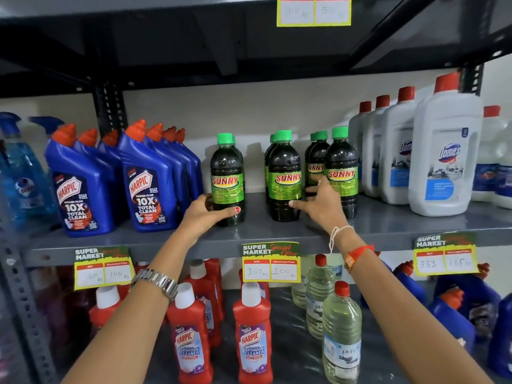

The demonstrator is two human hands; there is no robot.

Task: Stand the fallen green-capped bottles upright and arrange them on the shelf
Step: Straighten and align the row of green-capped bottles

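Observation:
Several dark green-capped Sunny bottles stand upright on the grey middle shelf [277,234]. The leftmost bottle [227,176] stands apart, with another half hidden behind it. My left hand [206,212] wraps around its lower part. A middle bottle [284,178] stands with one behind it. To the right is a group of three, the front one [342,173] nearest. My right hand [322,202] reaches between the middle bottle and this group, thumb touching the middle bottle and fingers spread against the back bottle [315,162]. No green-capped bottle lies on its side in view.
Blue Harpic bottles [144,184] crowd the shelf to the left. White Domex bottles [443,156] fill the right. The upper shelf [249,51] hangs low overhead. Red Harpic bottles [249,336] and clear bottles [342,333] stand on the shelf below. Price tags hang on the shelf edge.

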